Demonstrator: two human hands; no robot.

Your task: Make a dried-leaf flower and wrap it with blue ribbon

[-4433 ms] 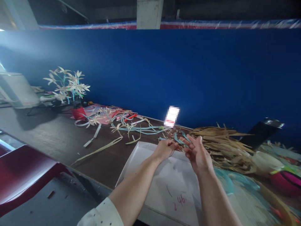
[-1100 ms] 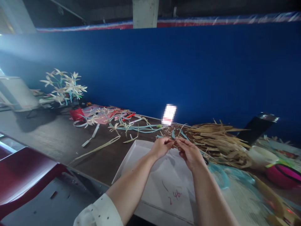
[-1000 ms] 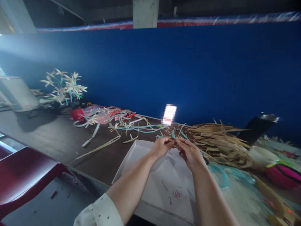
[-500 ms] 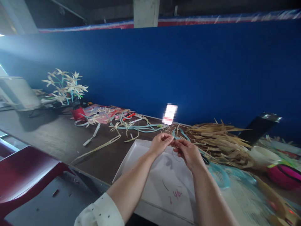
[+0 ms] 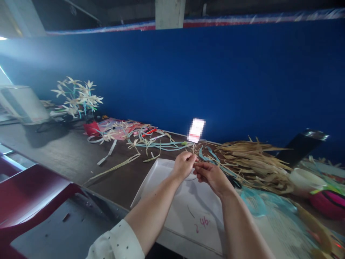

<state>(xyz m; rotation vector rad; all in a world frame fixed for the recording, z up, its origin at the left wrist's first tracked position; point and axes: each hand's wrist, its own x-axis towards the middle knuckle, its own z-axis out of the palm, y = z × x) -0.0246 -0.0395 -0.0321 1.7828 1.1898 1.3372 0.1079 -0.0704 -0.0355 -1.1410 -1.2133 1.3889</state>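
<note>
Over a white tray [image 5: 172, 201] with pink handwriting, both hands meet fingertip to fingertip. My left hand [image 5: 184, 164] is closed in a pinch with its fingers curled. Just to its right, my right hand [image 5: 208, 174] also pinches, thumb against fingers. Whatever lies between the fingertips is too small to make out. A thin dark curved line shows just below the hands, perhaps a thread or wire. Behind them are light-blue strips [image 5: 208, 154] and small pale scraps. A phone [image 5: 196, 130] with a bright, blurred screen leans against the blue partition.
Dried husks [image 5: 253, 162] lie to the right, near a white bowl [image 5: 307, 180] and a pink pouch [image 5: 327, 203]. Light-blue tape rolls [image 5: 253, 202] are closer. At left stand pale artificial flowers [image 5: 81, 97] in a red pot [image 5: 91, 128] and a kettle [image 5: 25, 104]. Red chair [image 5: 35, 194] at lower left.
My hands have come slightly lower and nearer to me, with the right shifting a little left under the left fingertips. Both stay pinched. The whole view has shifted slightly.
</note>
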